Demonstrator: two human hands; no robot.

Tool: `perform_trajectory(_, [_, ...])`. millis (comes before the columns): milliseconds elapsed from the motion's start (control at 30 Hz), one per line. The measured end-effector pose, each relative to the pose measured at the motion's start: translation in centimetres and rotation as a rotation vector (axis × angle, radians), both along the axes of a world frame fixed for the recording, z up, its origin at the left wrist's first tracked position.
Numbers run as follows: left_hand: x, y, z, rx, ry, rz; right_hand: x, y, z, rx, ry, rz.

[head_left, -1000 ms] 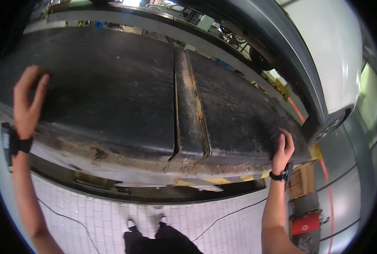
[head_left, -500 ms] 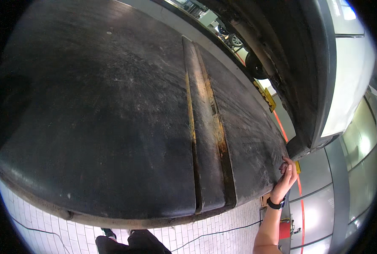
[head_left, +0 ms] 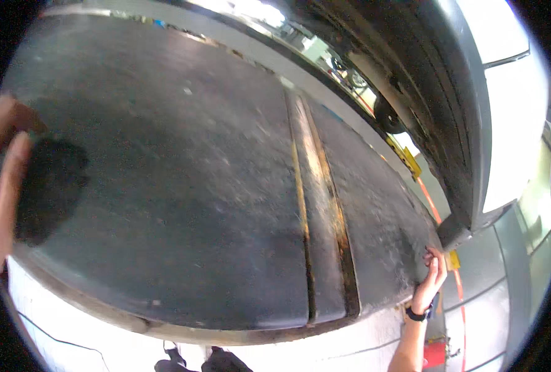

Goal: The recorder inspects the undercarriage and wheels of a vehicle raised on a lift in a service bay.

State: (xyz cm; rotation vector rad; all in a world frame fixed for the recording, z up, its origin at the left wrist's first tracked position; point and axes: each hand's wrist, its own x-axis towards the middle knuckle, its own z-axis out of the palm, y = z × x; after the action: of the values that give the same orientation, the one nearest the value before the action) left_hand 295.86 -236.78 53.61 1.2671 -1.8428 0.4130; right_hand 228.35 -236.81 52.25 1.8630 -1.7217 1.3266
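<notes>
A broad dark, scuffed worktop fills most of the view, crossed by a rusty metal channel with worn yellow edges. My right hand, a black band on its wrist, rests at the right rim of this top, close to the lower corner of a raised car body. Its fingers are loosely bent and partly apart, with nothing seen in them. At the far left my left hand is over the top, blurred and cut off by the picture's rim. Beside it lies a dark patch, perhaps its shadow.
White tiled floor with a dark cable lies below the near edge, where my shoes show. At the right are a yellow bracket, an orange floor line, grey panels and a red object.
My left hand has come into view at the left edge. The view has shifted, so the worktop and car sit lower and further right. My right hand stays at the rim.
</notes>
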Motion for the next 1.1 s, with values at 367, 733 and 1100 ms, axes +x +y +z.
perform_trajectory(367, [-2.1,-2.0,-1.9,-0.135,0.055,0.12,-0.4,1.6,0.9,-0.033,0.119,-0.063])
perform_trajectory(733, [-2.2,-2.1,-1.9,-0.15,0.035,0.112,-0.9,1.3,0.7,-0.031,0.131,-0.057])
perform_trajectory(1100, [-1.1,-2.5,-2.4,-0.104,0.062,0.04,-2.8,1.0,0.5,-0.029,0.143,-0.049])
